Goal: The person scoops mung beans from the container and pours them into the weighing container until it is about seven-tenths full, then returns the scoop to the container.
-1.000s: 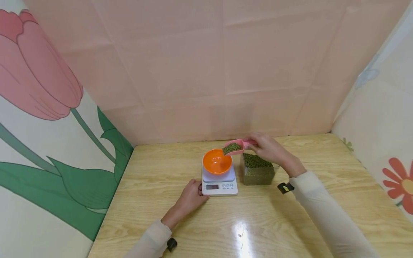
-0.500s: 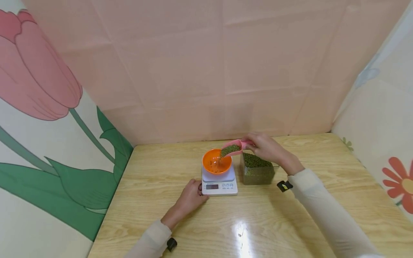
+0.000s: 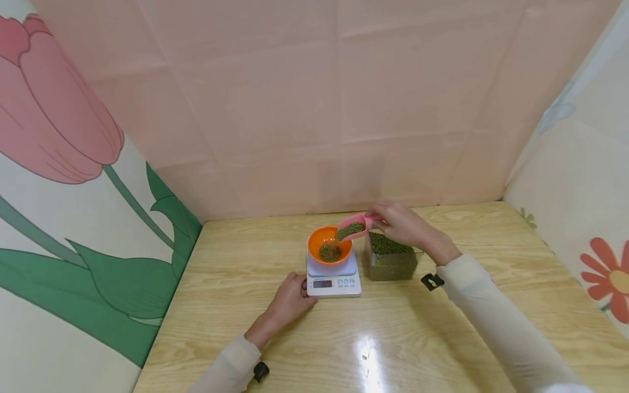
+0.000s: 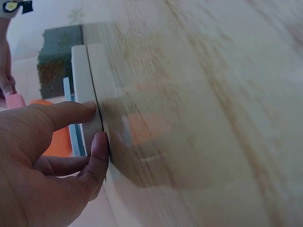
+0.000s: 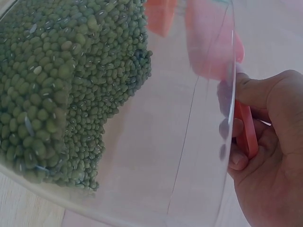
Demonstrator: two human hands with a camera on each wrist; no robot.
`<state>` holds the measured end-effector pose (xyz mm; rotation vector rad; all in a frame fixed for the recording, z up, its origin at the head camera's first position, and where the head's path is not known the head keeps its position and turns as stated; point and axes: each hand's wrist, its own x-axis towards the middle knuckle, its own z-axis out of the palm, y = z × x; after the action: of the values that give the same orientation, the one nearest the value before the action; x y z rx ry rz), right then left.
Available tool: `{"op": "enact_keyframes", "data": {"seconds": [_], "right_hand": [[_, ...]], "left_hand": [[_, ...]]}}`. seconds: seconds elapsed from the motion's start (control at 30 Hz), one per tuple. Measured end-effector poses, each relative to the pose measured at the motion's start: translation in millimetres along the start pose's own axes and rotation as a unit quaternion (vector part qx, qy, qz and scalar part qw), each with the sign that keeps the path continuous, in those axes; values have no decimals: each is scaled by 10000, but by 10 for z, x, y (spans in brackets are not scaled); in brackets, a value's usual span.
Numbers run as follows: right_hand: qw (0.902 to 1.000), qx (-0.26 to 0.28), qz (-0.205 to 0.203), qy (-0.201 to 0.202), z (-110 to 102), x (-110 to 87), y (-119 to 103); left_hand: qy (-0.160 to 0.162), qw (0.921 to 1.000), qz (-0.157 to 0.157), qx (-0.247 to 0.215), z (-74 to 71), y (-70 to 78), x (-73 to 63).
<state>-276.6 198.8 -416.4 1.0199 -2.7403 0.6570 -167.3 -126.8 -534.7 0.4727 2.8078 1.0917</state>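
Beans (image 3: 330, 252) now pile up in our orange bowl (image 3: 317, 240) on the scale (image 3: 338, 271), so our pour's landing fine, right hand (image 3: 400, 224) grip closed round the pink scoop (image 3: 357, 235), left hand (image 3: 289, 299) pinching the scale's corner.

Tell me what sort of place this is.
It looks like a small indoor tabletop corner, perhaps a set-up filming booth: a wrinkled pinkish sheet forms the backdrop, a large tulip picture decorates one side wall, and a wood-grain table bears a kitchen scale.
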Motion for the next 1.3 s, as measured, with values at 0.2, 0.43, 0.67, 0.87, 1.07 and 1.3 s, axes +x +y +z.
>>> {"op": "enact_keyframes", "data": {"seconds": [0.2, 0.43, 0.67, 0.87, 1.07, 1.3], "right_hand": [[10000, -58, -39, -16, -1, 21, -36], [9998, -130, -125, -27, 19, 35, -63], [9996, -241, -93, -71, 43, 27, -71], [9996, -238, 22, -140, 35, 39, -75], [9993, -325, -77, -149, 17, 47, -88], [9986, -484, -199, -114, 19, 56, -86]], "left_hand": [[-34, 10000, -61, -38, -20, 2, 1], [-64, 9999, -114, -88, -27, -5, -13], [-110, 9998, -145, -74, -5, -16, -4], [-108, 9999, -111, -5, -8, -8, 17], [-81, 9999, -98, 81, -11, -11, 22], [-98, 9998, -153, 58, -14, -13, 15]]}}
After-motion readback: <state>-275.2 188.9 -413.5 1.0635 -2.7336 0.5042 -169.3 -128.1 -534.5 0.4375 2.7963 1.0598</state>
